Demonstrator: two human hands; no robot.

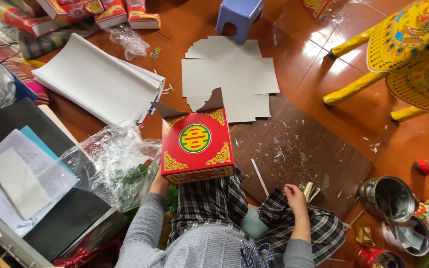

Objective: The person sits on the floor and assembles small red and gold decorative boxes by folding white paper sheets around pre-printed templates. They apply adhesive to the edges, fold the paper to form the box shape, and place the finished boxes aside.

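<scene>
Left hand (159,184) gripping red box (197,145) from below-left, open flaps pointing away; right hand (296,197), well apart, fingers curled around pale stick (308,191).

Head camera is looking almost straight down from above, fairly close, centring on the red box (197,145), seemingly on the lap.

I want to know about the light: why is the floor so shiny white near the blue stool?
In the head view, light glares off the glossy orange floor beside the blue stool; the crinkled clear plastic glints too; the red box looks sharp and evenly lit.
</scene>
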